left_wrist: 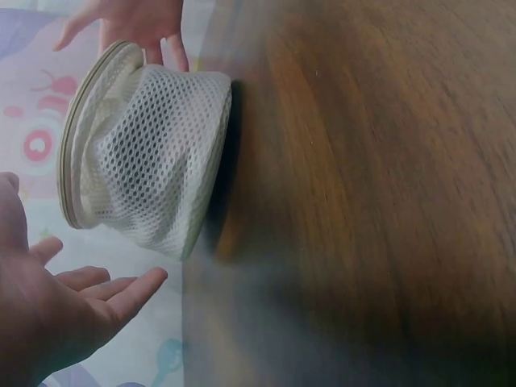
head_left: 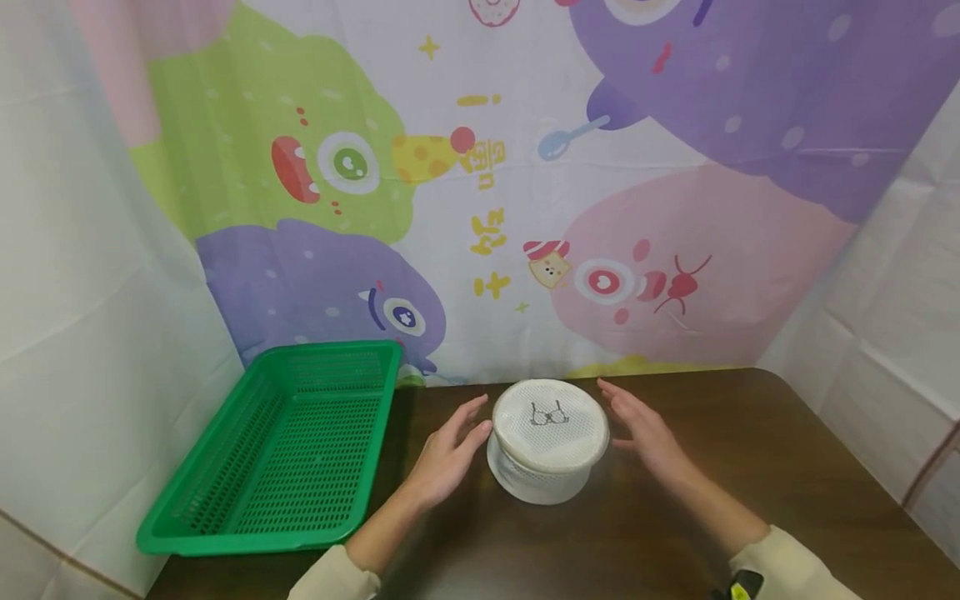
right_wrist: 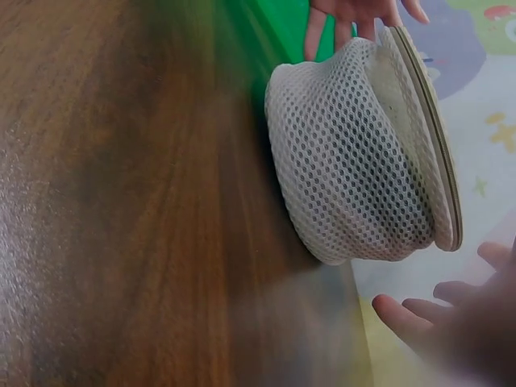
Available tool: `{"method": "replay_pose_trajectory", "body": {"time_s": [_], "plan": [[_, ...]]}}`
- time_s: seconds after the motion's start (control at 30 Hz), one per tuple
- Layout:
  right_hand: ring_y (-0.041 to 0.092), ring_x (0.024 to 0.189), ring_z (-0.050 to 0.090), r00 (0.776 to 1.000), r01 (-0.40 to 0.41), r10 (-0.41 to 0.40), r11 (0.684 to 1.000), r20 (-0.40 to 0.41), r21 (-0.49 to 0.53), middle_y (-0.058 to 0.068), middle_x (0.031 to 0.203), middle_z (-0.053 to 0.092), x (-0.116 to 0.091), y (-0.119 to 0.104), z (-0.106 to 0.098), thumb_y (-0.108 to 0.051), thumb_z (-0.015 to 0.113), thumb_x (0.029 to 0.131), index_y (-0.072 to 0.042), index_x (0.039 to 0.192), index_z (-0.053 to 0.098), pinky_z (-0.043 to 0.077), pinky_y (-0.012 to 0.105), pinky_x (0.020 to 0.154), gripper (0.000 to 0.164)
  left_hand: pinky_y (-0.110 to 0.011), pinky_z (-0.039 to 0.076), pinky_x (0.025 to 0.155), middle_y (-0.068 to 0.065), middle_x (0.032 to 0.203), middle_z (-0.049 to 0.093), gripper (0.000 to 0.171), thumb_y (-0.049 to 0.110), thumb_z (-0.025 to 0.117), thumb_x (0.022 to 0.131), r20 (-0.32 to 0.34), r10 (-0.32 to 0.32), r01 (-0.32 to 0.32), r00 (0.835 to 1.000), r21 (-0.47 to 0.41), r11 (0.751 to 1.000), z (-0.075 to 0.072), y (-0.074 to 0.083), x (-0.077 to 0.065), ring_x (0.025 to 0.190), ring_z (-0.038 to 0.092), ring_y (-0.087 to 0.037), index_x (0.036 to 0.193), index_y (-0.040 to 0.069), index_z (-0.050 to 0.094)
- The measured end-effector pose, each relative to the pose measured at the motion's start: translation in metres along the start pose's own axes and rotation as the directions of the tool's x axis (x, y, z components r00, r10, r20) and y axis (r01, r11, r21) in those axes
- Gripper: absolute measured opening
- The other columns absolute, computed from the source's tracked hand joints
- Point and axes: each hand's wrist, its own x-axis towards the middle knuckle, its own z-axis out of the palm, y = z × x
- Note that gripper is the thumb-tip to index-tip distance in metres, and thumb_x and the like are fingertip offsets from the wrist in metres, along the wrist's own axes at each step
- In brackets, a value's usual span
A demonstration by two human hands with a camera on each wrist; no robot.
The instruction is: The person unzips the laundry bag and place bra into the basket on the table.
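A round white mesh bag point(head_left: 551, 429) sits upright on a brown desk point(head_left: 660, 533). The left hand point(head_left: 442, 458) and right hand point(head_left: 645, 429) are just beside it, one per side, fingers point(left_wrist: 133, 297) open and loosely extended. Further left is a green basket point(head_left: 307, 450); behind hangs a cartoon-patterned curtain point(head_left: 525, 208).

We count one left hand point(head_left: 444, 460), one right hand point(head_left: 651, 440), one white mesh bag point(head_left: 551, 442), one green basket point(head_left: 300, 462), one brown table point(head_left: 742, 442), two pale sleeves point(head_left: 787, 568) and one cartoon-printed backdrop point(head_left: 450, 217).
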Motion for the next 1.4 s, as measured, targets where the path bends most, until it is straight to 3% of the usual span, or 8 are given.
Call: {"method": "replay_pose_trajectory", "body": {"time_s": [0.2, 0.37, 0.5, 0.63, 0.77, 1.07, 1.27, 1.4], "plan": [[0.056, 0.167, 0.037, 0.999, -0.053, 0.053, 0.999, 0.003, 0.008, 0.030, 0.183, 0.030, -0.001, 0.000, 0.007, -0.035, 0.040, 0.120, -0.005, 0.176, 0.031, 0.053, 0.074, 0.119, 0.064, -0.063, 0.063, 0.111, -0.024, 0.173, 0.054, 0.052, 0.031, 0.061, 0.116, 0.031, -0.030, 0.033, 0.999, -0.099, 0.995, 0.004, 0.001, 0.000, 0.157, 0.056, -0.050, 0.165, 0.016, 0.054], [0.053, 0.162, 0.046, 0.999, -0.049, 0.050, 0.998, -0.002, 0.030, 0.030, 0.182, 0.033, -0.002, 0.001, 0.012, -0.030, 0.045, 0.121, -0.003, 0.176, 0.032, 0.057, 0.069, 0.117, 0.063, -0.062, 0.065, 0.107, -0.028, 0.174, 0.050, 0.054, 0.027, 0.060, 0.117, 0.052, -0.047, 0.055, 0.998, -0.178, 0.983, 0.007, 0.003, 0.002, 0.156, 0.057, -0.051, 0.167, 0.012, 0.051], [0.044, 0.154, 0.055, 0.998, -0.055, 0.055, 0.997, -0.001, 0.050, 0.029, 0.181, 0.036, -0.002, 0.000, 0.016, -0.027, 0.052, 0.120, -0.004, 0.175, 0.034, 0.065, 0.055, 0.110, 0.063, -0.062, 0.065, 0.106, -0.026, 0.173, 0.051, 0.055, 0.024, 0.063, 0.115, 0.064, -0.047, 0.059, 0.997, -0.205, 0.977, 0.011, 0.001, 0.003, 0.156, 0.058, -0.050, 0.168, 0.011, 0.050], [0.021, 0.135, 0.066, 0.998, -0.059, 0.060, 0.996, -0.006, 0.071, 0.028, 0.179, 0.041, 0.000, 0.003, 0.019, -0.021, 0.061, 0.116, -0.004, 0.174, 0.036, 0.067, 0.034, 0.095, 0.065, -0.060, 0.066, 0.107, -0.026, 0.171, 0.054, 0.058, 0.022, 0.066, 0.114, 0.088, -0.046, 0.063, 0.995, -0.202, 0.977, 0.014, -0.004, 0.005, 0.156, 0.058, -0.049, 0.168, 0.013, 0.049], [0.009, 0.122, 0.068, 0.998, -0.064, 0.066, 0.996, -0.025, 0.063, 0.026, 0.176, 0.045, 0.000, 0.007, 0.021, -0.016, 0.067, 0.113, -0.006, 0.172, 0.042, 0.065, 0.025, 0.087, 0.066, -0.058, 0.066, 0.107, -0.030, 0.165, 0.059, 0.061, 0.023, 0.068, 0.113, 0.110, -0.060, 0.080, 0.992, -0.188, 0.979, 0.015, -0.006, 0.005, 0.154, 0.060, -0.049, 0.170, 0.015, 0.047], [0.038, 0.147, 0.063, 0.998, -0.058, 0.059, 0.997, -0.031, 0.053, 0.026, 0.179, 0.042, 0.000, 0.009, 0.023, -0.011, 0.070, 0.110, -0.009, 0.171, 0.044, 0.064, 0.024, 0.087, 0.067, -0.058, 0.065, 0.108, -0.032, 0.161, 0.061, 0.062, 0.021, 0.067, 0.113, 0.131, -0.065, 0.090, 0.989, -0.199, 0.976, 0.016, -0.006, 0.005, 0.152, 0.062, -0.050, 0.171, 0.013, 0.044], [0.043, 0.150, 0.059, 0.999, -0.037, 0.039, 0.998, -0.036, 0.053, 0.027, 0.179, 0.042, 0.002, 0.011, 0.024, -0.008, 0.070, 0.109, -0.007, 0.170, 0.045, 0.065, 0.024, 0.085, 0.066, -0.056, 0.066, 0.108, -0.034, 0.161, 0.060, 0.064, 0.022, 0.067, 0.113, 0.136, -0.069, 0.094, 0.988, -0.187, 0.978, 0.016, -0.003, 0.004, 0.151, 0.061, -0.051, 0.171, 0.010, 0.043], [0.048, 0.156, 0.055, 0.999, 0.006, -0.005, 1.000, -0.037, 0.024, 0.029, 0.178, 0.043, 0.003, 0.010, 0.025, -0.006, 0.070, 0.109, -0.004, 0.168, 0.047, 0.063, 0.022, 0.092, 0.064, -0.053, 0.067, 0.106, -0.032, 0.160, 0.061, 0.066, 0.024, 0.071, 0.111, 0.119, -0.094, 0.111, 0.989, -0.149, 0.983, 0.016, -0.001, 0.000, 0.149, 0.063, -0.050, 0.169, 0.008, 0.044]]}}
